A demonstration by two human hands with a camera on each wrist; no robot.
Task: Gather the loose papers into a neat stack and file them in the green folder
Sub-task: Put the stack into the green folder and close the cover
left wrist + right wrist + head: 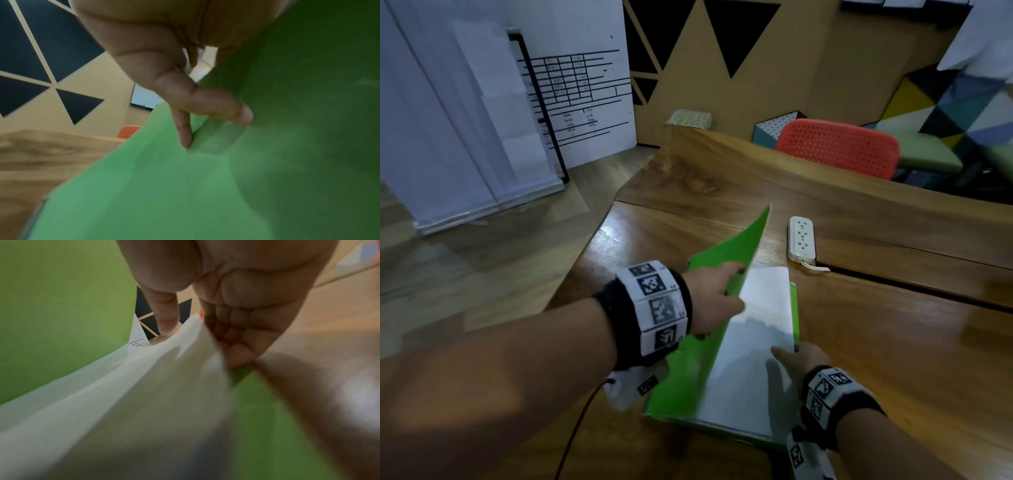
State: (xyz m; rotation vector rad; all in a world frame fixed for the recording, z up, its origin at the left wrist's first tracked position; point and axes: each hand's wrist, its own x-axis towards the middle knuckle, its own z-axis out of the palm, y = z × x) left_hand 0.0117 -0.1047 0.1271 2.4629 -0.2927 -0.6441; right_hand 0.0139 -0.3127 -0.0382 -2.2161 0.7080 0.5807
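Green folder (pixel 690 363) lies open on the surface (pixel 893 342); your left hand (pixel 714 298) pinches its raised cover, your right hand (pixel 796 365) grips the papers (pixel 753 342) inside. I judge only closing remains.

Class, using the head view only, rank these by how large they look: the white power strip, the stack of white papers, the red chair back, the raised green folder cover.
1. Raised green folder cover and stack of white papers: look alike, not ranked; both nearest the camera.
2. Red chair back, farther off.
3. White power strip.
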